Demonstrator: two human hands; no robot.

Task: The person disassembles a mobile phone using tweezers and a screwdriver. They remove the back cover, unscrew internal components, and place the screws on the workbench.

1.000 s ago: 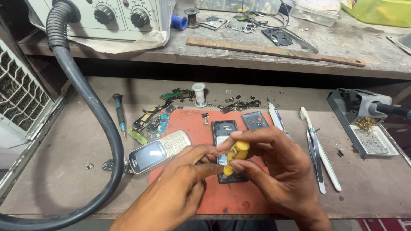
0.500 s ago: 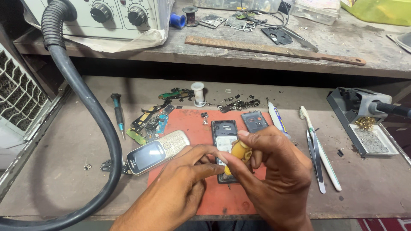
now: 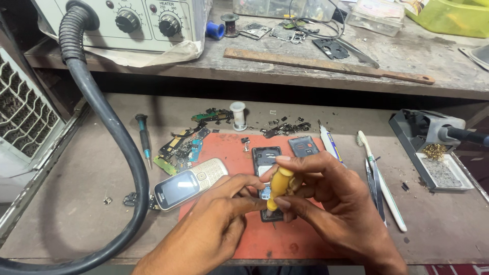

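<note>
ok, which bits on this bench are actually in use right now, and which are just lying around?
In use:
- right hand gripping the yellow-handled screwdriver
- left hand steadying the opened black phone
- red work mat under it

Lying about:
- beige keypad phone
- green-tipped screwdriver
- loose circuit boards
- toothbrush
- grey back cover
- soldering iron stand

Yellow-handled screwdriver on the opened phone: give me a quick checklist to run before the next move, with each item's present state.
1. Right hand grips the yellow-handled screwdriver: ok.
2. Left hand fingers steady the tool's lower end: ok.
3. Opened phone lies on the red mat: ok.
4. Tip seated in a screw: cannot tell, fingers hide it.
5. Assembled keypad phone apart from the hands: ok.
6. Loose screws kept in one place: not ok, small parts scattered on the bench.
</note>
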